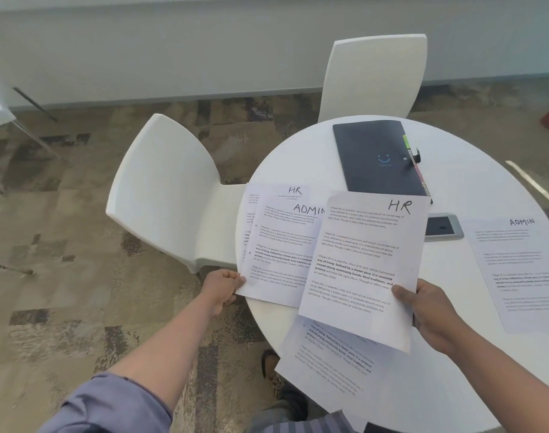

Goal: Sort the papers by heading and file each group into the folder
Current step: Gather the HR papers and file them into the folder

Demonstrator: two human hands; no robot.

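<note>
My left hand [222,288] grips the lower left corner of a small stack of papers [279,245]; its top sheet is headed ADMIN and a sheet behind shows HR. My right hand [429,310] pinches the lower right edge of a single sheet headed HR [360,260], held above the table and overlapping the stack. Another printed sheet [329,360] lies on the table under it, heading hidden. A sheet headed ADMIN [523,273] lies flat at the right. The dark folder [376,157] lies closed at the back of the table.
The round white table [448,189] also carries a phone [443,228] beside the HR sheet and a marker [415,151] along the folder's right edge. Two white chairs [173,189] stand at the table's left and far side. Patterned carpet lies all around.
</note>
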